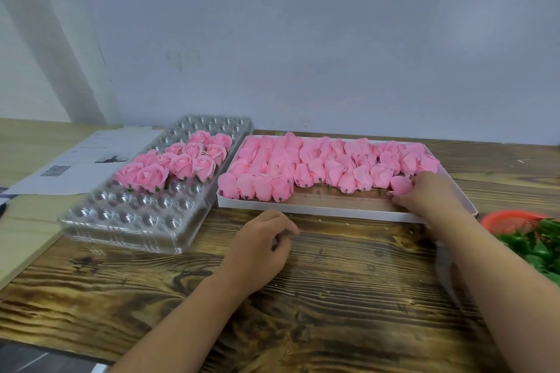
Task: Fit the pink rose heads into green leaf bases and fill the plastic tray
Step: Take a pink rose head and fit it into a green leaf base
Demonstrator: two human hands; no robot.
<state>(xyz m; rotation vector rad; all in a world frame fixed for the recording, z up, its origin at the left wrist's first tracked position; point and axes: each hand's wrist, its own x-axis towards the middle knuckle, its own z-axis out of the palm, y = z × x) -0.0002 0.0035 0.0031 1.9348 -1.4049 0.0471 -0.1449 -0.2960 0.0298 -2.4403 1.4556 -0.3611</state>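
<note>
Looking down from the head camera, the right hand is inside the white box, fingers curled round a pink rose head at the right end of the near row. That rose lies on its side, stem end pointing toward the person, like the other loose roses packed in rows across the box. A bare strip of box floor runs along the near edge, so there's room there.

The left hand rests on the wooden table just in front of the box, fingers loosely curled, holding nothing.

Left of the box sits the clear plastic tray, long axis running away and to the right. Finished roses stand upright in its middle rows; near and far cups are bare.

A red basket of green leaf bases sits at the right edge. Papers lie behind the tray.
</note>
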